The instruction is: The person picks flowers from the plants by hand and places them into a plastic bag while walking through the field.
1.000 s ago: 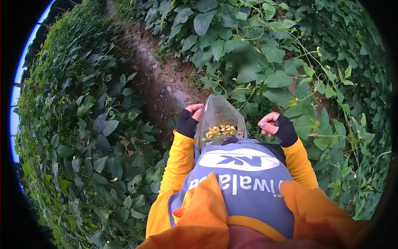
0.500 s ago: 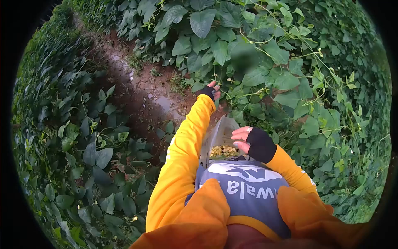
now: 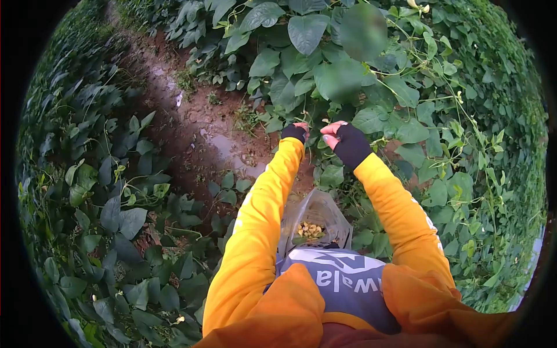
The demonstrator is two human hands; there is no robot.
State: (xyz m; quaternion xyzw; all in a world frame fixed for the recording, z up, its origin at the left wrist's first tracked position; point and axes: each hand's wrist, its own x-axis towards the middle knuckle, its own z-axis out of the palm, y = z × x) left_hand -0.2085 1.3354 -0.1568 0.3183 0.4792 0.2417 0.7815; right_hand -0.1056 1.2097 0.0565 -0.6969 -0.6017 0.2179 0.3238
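Item 1: leafy green vine (image 3: pixel 369 119), growing from 12 to 3 o'clock of the hands; its thin stems and leaves meet the fingertips, the nearest at 12 o'clock.
Item 2: left hand (image 3: pixel 300 130), black fingerless glove, fingers curled beside the vine; grasp partly hidden, cannot tell whether anything is held.
Item 3: right hand (image 3: pixel 338 137), same glove, just beside the left at its 3 o'clock; thumb and fingers bent toward it, contents of the grasp too small to tell.
Item 4: clear plastic bag (image 3: pixel 326 206), open-mouthed, at 6 o'clock of both hands and apart from them; yellowish pieces (image 3: pixel 311 230) inside.
Item 5: grey garment front (image 3: pixel 354 296), white lettering, at 6 o'clock of the bag.
Item 6: muddy path (image 3: pixel 223 110), wet patches, at 9 to 10 o'clock.
Item 7: darker foliage (image 3: pixel 125 223), at 8 o'clock.
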